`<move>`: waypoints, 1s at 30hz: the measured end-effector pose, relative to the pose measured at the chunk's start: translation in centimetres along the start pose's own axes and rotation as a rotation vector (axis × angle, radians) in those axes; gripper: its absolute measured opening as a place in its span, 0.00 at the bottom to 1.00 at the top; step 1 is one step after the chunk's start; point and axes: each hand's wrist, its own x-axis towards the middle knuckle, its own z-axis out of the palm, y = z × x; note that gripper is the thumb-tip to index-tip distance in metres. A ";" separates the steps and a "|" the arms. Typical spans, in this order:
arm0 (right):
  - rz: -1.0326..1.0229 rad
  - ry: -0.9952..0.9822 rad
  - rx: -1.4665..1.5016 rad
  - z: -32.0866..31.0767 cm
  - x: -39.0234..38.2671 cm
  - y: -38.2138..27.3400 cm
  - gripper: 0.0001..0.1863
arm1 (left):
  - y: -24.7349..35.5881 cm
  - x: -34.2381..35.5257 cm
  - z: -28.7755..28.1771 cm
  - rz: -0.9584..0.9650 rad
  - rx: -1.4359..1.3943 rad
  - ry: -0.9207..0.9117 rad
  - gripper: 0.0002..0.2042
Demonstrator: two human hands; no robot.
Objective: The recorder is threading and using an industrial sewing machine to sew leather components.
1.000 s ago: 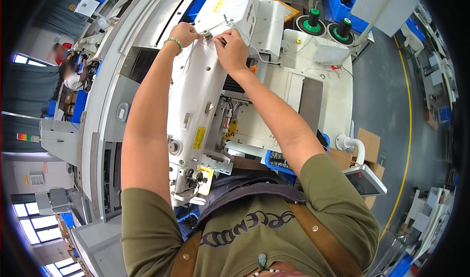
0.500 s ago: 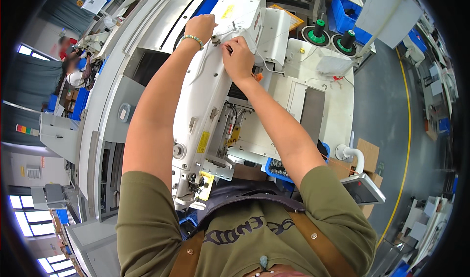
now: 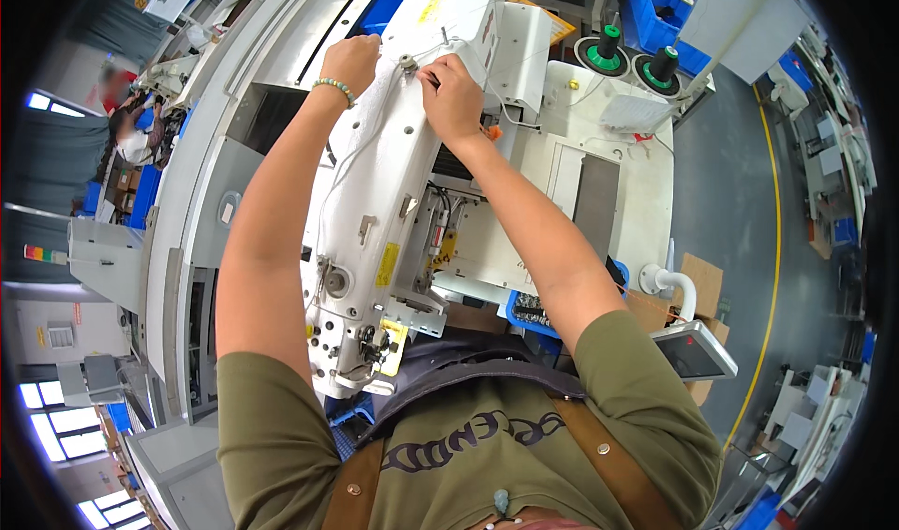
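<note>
Grey floor with a curved yellow line fills the right of the workshop. Beside it, a smooth cream counter carries 2 black thread cones on green bases, at the far right. Left of it lies the machine, a long white body of glossy painted casing with rounded edges, a round metal knob at its near end. On its far part stands a small, round metal guide.

Since 0.5 s ago, the left hand has shifted left, away from the guide, its wrist ringed by a beaded bracelet; its fingers are curled in, and I cannot tell whether they pinch anything. The right hand has stayed just right of the guide, thumb and forefinger drawn together; what they pinch cannot be made out. More of the thin, pale cord now shows, bending along the casing toward the near end.
</note>
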 end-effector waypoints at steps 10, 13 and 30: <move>0.045 -0.119 -0.044 -0.5 0.7 0.0 0.04 | 2.6 -6.5 -3.5 0.226 -0.186 -0.292 0.13; 0.010 -0.139 -0.073 -0.8 0.8 0.4 0.04 | 4.4 -7.6 -3.9 0.158 -0.439 -0.342 0.14; -0.029 -0.672 0.311 -4.8 1.4 -1.2 0.10 | 10.1 -11.4 -7.3 -0.023 -0.894 -0.084 0.12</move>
